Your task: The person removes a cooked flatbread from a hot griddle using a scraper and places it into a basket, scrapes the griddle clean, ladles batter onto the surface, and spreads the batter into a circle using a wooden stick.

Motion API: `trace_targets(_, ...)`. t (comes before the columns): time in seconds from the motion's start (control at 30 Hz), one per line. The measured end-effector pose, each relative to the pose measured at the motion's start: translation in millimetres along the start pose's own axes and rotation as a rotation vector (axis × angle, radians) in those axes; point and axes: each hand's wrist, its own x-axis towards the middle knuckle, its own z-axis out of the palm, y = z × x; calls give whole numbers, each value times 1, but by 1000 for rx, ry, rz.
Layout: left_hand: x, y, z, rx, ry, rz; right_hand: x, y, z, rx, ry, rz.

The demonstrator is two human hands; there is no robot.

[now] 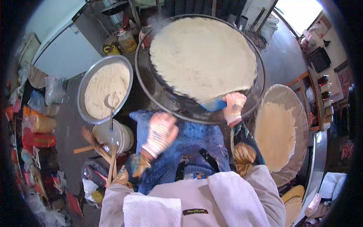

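My right hand (234, 104) grips the blue scraper (214, 104) by its end, at the batter (204, 56)'s six o'clock; looks soft, easily torn! Left hand (160, 132) half-curled, empty.

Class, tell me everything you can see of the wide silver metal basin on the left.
The wide silver metal basin is round and smooth-walled, with a narrow rim. It stands level or nearly so, left of the large round griddle. Pale beige, uneven paste or batter fills much of it. A metal ladle rests inside, its handle crossing the near rim above a white bucket. Neither hand touches it; its support is hidden.
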Motion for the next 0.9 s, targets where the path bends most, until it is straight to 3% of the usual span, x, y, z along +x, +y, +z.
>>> trace_targets(0.13,-54,-73,17,485,-80,-422,-3,-4,8,10,-42,51)
trace_targets(0.23,-77,-89,40,415,-243,-749,-2,-4,12,-4,-89,44)
trace_targets(0.43,-75,-90,54,349,-218,-725,8,-13,3,-32,-164,65)
trace_targets(0.67,-76,-104,66,333,-166,-694,8,-5,9,5,-51,11)
trace_targets(0.9,-70,-94,60,322,-175,-718,16,-11,18,-47,-93,29)
